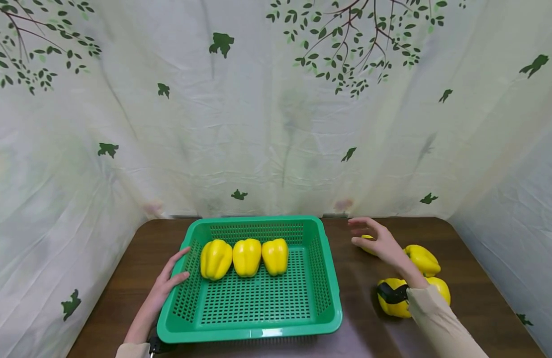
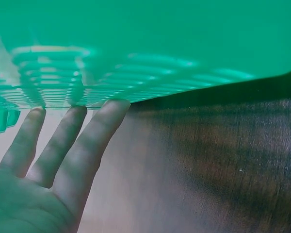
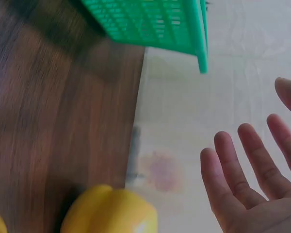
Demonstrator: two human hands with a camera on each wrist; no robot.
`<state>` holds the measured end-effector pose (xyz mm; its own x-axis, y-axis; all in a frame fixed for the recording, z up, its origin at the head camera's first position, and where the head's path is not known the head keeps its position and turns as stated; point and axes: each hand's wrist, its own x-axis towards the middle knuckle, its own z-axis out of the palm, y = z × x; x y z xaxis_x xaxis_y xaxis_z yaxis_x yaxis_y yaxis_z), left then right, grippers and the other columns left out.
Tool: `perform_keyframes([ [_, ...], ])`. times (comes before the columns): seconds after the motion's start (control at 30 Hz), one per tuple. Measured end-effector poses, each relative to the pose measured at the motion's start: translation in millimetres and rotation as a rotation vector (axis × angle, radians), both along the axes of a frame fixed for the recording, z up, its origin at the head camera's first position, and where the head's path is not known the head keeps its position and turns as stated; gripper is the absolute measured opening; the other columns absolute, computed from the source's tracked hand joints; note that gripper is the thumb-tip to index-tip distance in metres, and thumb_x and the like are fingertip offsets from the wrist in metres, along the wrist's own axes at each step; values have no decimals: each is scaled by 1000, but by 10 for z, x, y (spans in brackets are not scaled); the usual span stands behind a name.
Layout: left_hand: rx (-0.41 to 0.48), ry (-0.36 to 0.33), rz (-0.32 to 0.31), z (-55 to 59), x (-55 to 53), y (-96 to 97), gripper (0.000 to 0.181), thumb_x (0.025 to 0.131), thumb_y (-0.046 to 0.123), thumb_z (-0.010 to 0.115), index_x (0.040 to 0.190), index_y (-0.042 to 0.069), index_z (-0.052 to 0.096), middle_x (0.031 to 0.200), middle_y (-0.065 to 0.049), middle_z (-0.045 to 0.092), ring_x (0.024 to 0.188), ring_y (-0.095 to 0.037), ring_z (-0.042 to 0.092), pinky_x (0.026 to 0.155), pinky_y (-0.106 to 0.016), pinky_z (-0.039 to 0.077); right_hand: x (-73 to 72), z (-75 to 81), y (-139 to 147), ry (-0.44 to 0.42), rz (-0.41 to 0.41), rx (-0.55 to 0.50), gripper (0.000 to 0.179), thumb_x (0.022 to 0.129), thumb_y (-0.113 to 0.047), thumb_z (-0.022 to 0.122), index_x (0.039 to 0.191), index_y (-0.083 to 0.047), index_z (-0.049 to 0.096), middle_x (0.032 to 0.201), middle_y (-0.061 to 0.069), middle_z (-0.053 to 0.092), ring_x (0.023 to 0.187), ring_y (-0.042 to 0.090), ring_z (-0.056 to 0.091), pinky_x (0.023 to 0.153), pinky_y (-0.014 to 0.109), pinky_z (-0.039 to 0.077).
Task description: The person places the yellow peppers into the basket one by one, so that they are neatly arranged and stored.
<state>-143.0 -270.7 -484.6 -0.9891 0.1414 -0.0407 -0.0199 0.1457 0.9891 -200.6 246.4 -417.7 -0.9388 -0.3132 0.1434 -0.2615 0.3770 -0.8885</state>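
A green plastic basket [image 1: 258,333] stands on the table with three yellow bell peppers [image 1: 247,257] in a row along its back part. My left hand [image 1: 161,286] rests at the basket's left rim; the left wrist view shows straight fingers [image 2: 89,145] touching its slotted outer wall. To the right of the basket, my right hand [image 1: 381,246] is raised with spread, slightly bent fingers and nothing in them. Beneath it in the head view, a bell pepper [image 1: 367,237] is partly hidden. More bell peppers [image 1: 422,259] lie around the right forearm, which covers parts of them.
The brown wooden table [image 1: 356,318] ends at the back against a pale curtain [image 1: 276,124] printed with leaves and branches. Curtain also hangs on both sides. In the right wrist view, a yellow pepper [image 3: 109,211] lies by the table's edge, below the basket's corner.
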Motion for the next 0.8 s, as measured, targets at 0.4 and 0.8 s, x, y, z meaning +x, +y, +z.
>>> perform_keyframes([
  [0.4,-17,16,5,-9,19,-4,52,101,14,43,149,18,24,149,-22,17,103,-7,54,78,-33,53,-7,-18,283,-54,-95,33,46,95,-15,59,136,0,44,139,22,42,125,45,40,92,27,44],
  [0.8,-27,47,-1,-11,10,1,52,101,12,43,149,16,25,149,-22,18,103,-5,53,77,-31,52,-90,-154,474,-120,-176,81,50,94,-9,60,138,5,40,140,30,37,128,49,33,99,59,34],
])
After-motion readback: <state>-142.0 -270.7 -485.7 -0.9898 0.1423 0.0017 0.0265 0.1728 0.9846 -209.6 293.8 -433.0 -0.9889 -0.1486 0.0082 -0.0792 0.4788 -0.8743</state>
